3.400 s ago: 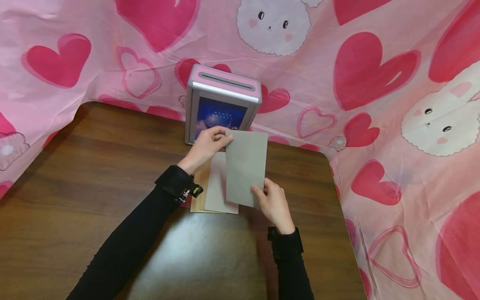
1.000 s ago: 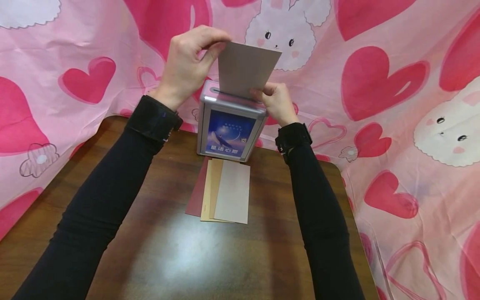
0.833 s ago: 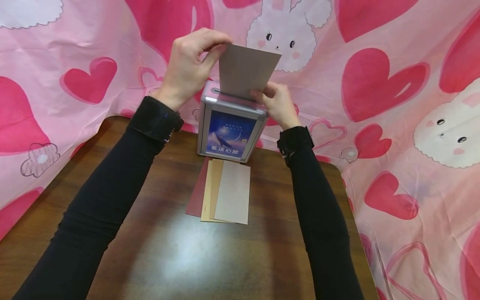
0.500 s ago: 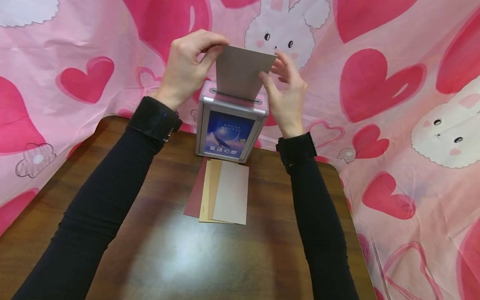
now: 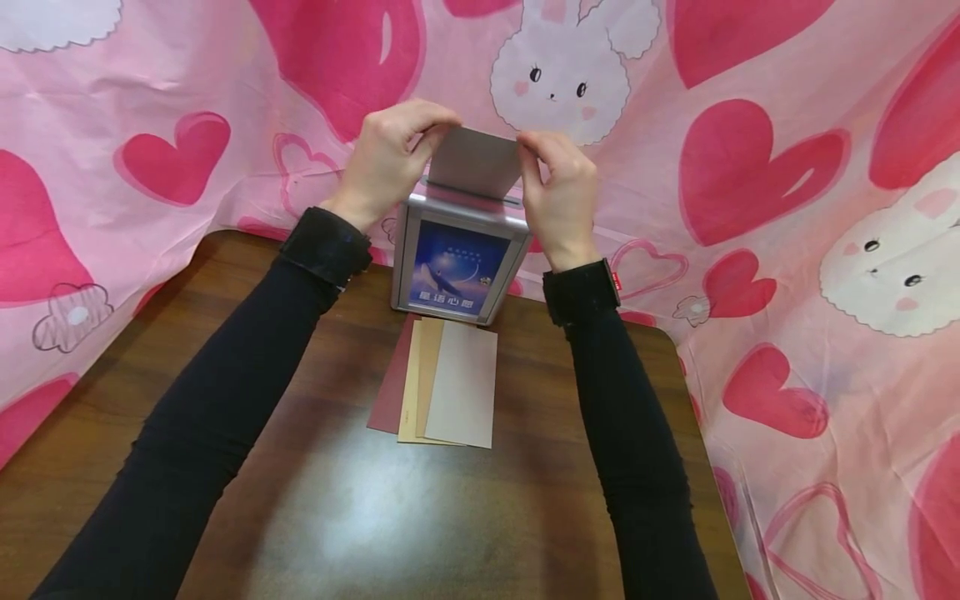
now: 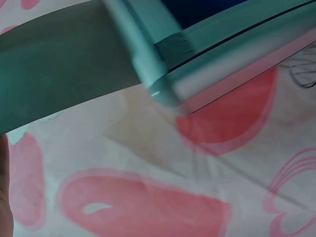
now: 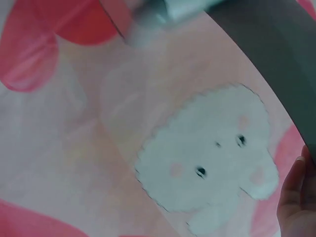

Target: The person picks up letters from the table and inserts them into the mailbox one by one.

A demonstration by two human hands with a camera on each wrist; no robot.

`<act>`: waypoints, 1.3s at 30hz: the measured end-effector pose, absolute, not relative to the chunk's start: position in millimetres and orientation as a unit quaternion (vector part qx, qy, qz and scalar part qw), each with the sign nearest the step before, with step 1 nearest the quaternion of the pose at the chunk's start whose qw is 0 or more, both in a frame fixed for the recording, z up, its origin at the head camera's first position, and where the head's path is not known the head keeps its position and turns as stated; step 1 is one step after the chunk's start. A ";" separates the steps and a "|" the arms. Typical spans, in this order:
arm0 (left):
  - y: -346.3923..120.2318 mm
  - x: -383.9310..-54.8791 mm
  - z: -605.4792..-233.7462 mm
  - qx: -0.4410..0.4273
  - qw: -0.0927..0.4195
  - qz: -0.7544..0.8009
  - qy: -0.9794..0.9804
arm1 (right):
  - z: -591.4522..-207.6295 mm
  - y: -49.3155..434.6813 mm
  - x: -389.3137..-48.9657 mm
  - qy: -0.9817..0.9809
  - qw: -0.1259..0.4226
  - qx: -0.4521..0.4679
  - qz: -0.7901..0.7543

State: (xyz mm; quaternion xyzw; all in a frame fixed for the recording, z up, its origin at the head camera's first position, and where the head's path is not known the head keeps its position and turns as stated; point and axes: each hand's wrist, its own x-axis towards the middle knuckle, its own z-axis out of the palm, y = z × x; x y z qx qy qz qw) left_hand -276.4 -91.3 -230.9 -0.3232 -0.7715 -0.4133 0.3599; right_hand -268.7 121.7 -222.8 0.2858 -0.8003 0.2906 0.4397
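Note:
A plain grey envelope (image 5: 476, 162) stands upright with its lower part in the slot on top of a pink-and-silver suggestion box (image 5: 517, 218). My left hand (image 5: 390, 158) pinches its upper left corner between thumb and fingers. At the upper right corner, my right hand (image 5: 561, 192) pinches it the same way. In the left wrist view the envelope (image 6: 64, 64) bows slightly as it runs into the box (image 6: 163, 89). The right wrist view has the envelope's edge (image 7: 276, 54) by my fingertips (image 7: 298, 170). The part inside the box is hidden.
In front of the box, a fanned stack lies on the brown wooden table (image 5: 360, 517): a white envelope (image 5: 465, 383), tan and yellow ones, and a dark red envelope (image 5: 393, 383). A pink heart-and-rabbit cloth (image 5: 630, 167) hangs close behind and on both sides.
The grey envelope was lifted from above the stack to the slot and has slid further down into it. My right hand has shifted from its lower right edge to the upper right corner.

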 end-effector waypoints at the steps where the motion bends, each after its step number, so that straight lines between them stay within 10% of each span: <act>1: -91.5 -278.4 -234.2 -0.319 0.354 -0.410 -0.778 | -226.8 121.6 -271.6 -0.805 0.433 0.281 0.294; 20: -90.4 -305.4 -289.3 -0.241 0.214 -0.355 -0.878 | -279.5 113.1 -298.1 -0.902 0.316 0.205 0.212; 39: -92.2 -281.0 -306.6 -0.264 0.237 -0.340 -0.871 | -304.0 118.4 -259.9 -0.880 0.331 0.201 0.276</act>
